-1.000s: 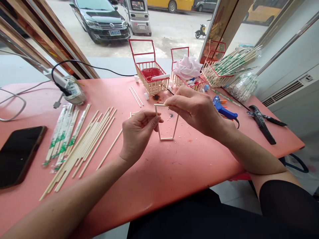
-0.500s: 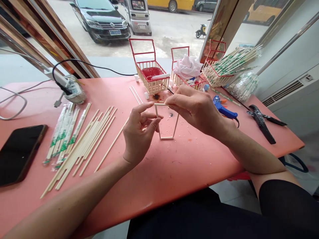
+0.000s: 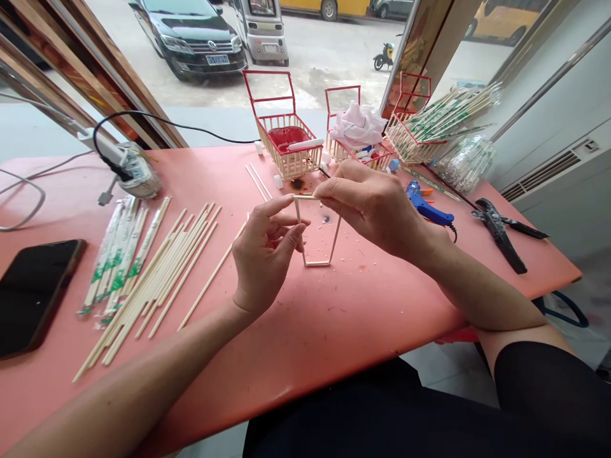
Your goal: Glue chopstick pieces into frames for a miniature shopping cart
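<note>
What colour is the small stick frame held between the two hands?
Pale, unpainted wood; the stick frame shows best in the head view, the only one.

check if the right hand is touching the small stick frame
Touching. The head view shows the right hand pinching the top bar of the stick frame with its fingertips, and no gap shows between them.

Bright window daylight, soft shadows, sharp (edges warped).

One head camera looks forward and down, close above the pink table (image 3: pixel 334 331); far behind lies a street (image 3: pixel 324 57).
</note>
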`<state>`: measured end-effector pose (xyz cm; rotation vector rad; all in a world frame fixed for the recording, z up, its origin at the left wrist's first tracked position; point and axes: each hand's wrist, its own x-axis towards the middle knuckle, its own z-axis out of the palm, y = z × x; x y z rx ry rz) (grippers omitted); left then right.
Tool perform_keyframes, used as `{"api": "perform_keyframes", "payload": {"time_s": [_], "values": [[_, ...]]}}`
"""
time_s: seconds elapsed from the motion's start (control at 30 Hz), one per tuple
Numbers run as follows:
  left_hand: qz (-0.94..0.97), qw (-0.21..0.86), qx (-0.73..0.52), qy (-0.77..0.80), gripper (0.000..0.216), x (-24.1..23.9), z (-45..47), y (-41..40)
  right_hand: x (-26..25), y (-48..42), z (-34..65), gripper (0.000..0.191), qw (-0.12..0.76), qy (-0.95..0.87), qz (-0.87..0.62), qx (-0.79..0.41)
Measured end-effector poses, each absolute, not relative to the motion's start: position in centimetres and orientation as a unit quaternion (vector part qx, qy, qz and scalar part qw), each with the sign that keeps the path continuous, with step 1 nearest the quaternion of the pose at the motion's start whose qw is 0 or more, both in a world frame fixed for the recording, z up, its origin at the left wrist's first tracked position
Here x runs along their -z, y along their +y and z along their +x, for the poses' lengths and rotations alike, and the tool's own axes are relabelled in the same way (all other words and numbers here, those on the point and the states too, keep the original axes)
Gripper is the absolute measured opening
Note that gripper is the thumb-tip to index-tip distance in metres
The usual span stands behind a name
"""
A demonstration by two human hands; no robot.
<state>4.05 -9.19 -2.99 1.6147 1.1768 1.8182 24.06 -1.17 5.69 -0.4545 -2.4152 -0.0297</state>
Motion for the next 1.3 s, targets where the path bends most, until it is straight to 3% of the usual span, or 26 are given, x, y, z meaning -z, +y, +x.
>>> {"api": "perform_keyframes", "payload": {"time_s": [1.07, 1.3], "values": [[0.558, 0.254, -0.643, 0.459, 0.043, 2.78, 3.86, -9.15, -5.66, -1.42, 23.97, 0.031, 0.315, -0.926, -0.209, 0.001], [0.553, 0.270, -0.644, 0.454, 0.021, 2.46, 3.98, -9.14, -5.40, -1.26, 23.98, 0.027, 0.328, -0.925, -0.191, 0.028]]}}
